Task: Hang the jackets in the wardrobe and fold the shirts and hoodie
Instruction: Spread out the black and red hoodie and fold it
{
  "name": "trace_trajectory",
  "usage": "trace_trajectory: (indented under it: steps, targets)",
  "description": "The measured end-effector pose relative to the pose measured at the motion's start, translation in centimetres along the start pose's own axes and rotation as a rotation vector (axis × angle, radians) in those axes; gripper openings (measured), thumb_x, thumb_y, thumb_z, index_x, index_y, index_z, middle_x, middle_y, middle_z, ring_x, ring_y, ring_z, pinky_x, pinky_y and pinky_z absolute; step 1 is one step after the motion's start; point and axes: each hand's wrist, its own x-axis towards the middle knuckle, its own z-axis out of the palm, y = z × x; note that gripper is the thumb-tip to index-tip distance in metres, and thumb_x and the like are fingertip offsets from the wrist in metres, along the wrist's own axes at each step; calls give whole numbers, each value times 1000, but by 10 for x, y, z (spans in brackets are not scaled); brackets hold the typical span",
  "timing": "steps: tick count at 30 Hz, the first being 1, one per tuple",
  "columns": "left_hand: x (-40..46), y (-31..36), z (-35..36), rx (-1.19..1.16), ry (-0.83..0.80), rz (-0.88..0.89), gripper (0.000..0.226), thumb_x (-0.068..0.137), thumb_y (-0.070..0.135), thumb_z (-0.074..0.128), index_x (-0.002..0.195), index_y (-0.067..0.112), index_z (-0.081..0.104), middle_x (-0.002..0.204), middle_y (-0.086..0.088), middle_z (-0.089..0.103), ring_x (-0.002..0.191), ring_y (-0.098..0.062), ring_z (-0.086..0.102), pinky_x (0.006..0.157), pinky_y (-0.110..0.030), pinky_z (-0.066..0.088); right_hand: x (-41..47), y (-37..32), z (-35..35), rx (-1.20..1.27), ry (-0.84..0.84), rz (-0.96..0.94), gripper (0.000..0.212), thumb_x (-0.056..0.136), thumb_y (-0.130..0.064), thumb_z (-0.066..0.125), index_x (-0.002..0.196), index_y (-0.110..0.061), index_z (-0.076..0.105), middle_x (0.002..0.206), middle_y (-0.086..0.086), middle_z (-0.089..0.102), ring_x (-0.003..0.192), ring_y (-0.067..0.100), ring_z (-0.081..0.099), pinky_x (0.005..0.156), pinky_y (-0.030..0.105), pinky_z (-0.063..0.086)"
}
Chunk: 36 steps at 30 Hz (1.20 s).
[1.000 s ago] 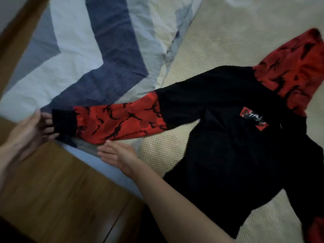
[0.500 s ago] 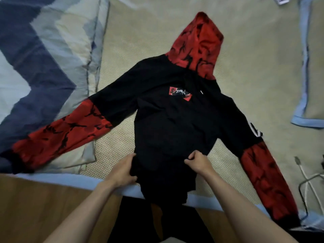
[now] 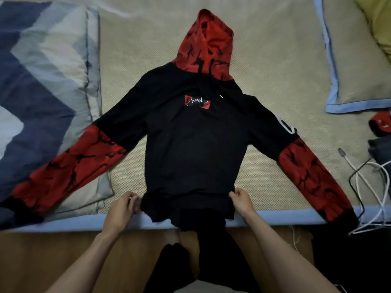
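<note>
A black hoodie [image 3: 196,144] with a red patterned hood and red lower sleeves lies face up on the bed, both sleeves spread out to the sides. Its hem is bunched at the near edge of the bed. My left hand [image 3: 122,210] pinches the hem at its left corner. My right hand [image 3: 241,200] grips the hem at its right corner. The left sleeve lies across a blue patterned quilt [image 3: 42,85].
The bed has a beige mat [image 3: 275,60] with a blue border. A pillow [image 3: 359,60] lies at the far right, with folded dark and red clothes [image 3: 380,132] below it. White and black cables [image 3: 368,178] trail over the right edge. Wooden floor is below.
The view has swung from the left sleeve to the whole hoodie. Both hands moved from the left cuff to the hem and now hold its two corners, slightly wider apart.
</note>
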Motion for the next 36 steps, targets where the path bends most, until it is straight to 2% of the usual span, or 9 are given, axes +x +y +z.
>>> trace_trajectory:
  steps: [4,7,10,14,17,23,26,31,36]
  targets:
    - [-19,-22,-5,-46,-60,12,33,86,17,76,112,23,57,106,0,67,101,-24,66,82,-40,53,-13,5,-3,204,-72,34,9,96,-11,66,99,-3,62,93,13,71,78,18,66,56,20,48]
    - [-28,-8,20,172,-164,112,97,71,44,84,150,19,32,150,-2,40,133,-23,46,103,-48,46,-25,6,6,122,-156,-36,60,81,-14,84,125,-8,44,115,1,63,101,14,62,80,24,52]
    - [-31,20,55,442,-106,215,113,64,52,85,156,20,28,157,-6,36,136,-28,45,107,-53,39,-38,15,21,-275,-189,-222,97,67,-22,90,141,-19,25,122,-3,54,113,17,55,96,34,51]
    - [-17,34,77,639,13,211,75,63,26,88,129,6,56,108,-13,65,94,-35,63,88,-55,47,-46,27,29,-703,-65,-438,97,72,-15,78,148,-23,18,116,10,55,105,31,57,87,43,53]
    - [-16,31,60,619,31,209,39,74,17,77,105,12,52,89,-7,65,80,-30,64,77,-48,49,-49,41,16,-878,15,-457,80,78,-14,77,142,-16,29,113,11,59,103,32,60,83,40,50]
    - [-13,-4,18,311,28,188,19,89,16,66,105,9,58,97,-9,56,82,-33,61,67,-40,47,-60,41,-14,-937,260,-367,34,83,-50,61,90,-17,56,92,3,68,95,26,58,84,38,44]
    - [-10,-20,4,147,22,167,12,89,6,67,101,8,68,95,-9,66,88,-30,65,74,-37,48,-61,48,-27,-757,205,-381,20,86,-32,65,82,-13,61,86,5,65,88,27,59,77,38,47]
    - [-31,-16,-10,-93,-24,179,8,99,10,61,101,12,68,91,-1,69,83,-18,65,74,-37,49,-80,41,-29,-27,90,-151,16,85,-7,68,83,-12,53,82,4,61,82,24,60,65,33,42]
    - [-33,-28,-28,43,-71,199,7,100,11,57,95,14,59,91,-5,65,85,-23,63,73,-41,49,-102,51,-31,-498,28,-419,28,80,-15,65,93,-22,42,87,-5,56,82,19,59,59,32,44]
